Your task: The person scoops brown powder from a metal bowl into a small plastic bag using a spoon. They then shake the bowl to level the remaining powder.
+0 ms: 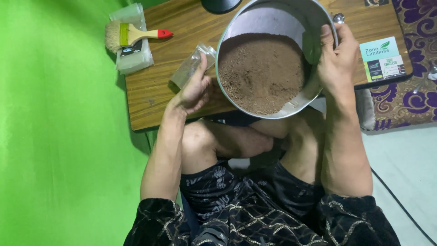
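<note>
A large round metal pot (pixel 314 18) holds brown powder (pixel 261 73) and is tilted toward me above the low wooden table (pixel 150 98). My right hand (pixel 337 59) grips the pot's right rim. My left hand (pixel 193 91) holds a small clear plastic pouch (pixel 189 68) just left of the pot, its open end near the rim. My bare knees lie under the pot's near edge.
A wide paintbrush (pixel 129 35) with a red-tipped wooden handle lies on a stack of clear bags (pixel 134 57) at the table's far left. A printed card (pixel 382 58) lies at the far right. Green cloth covers the floor on the left; a patterned purple cushion (pixel 409 98) is on the right.
</note>
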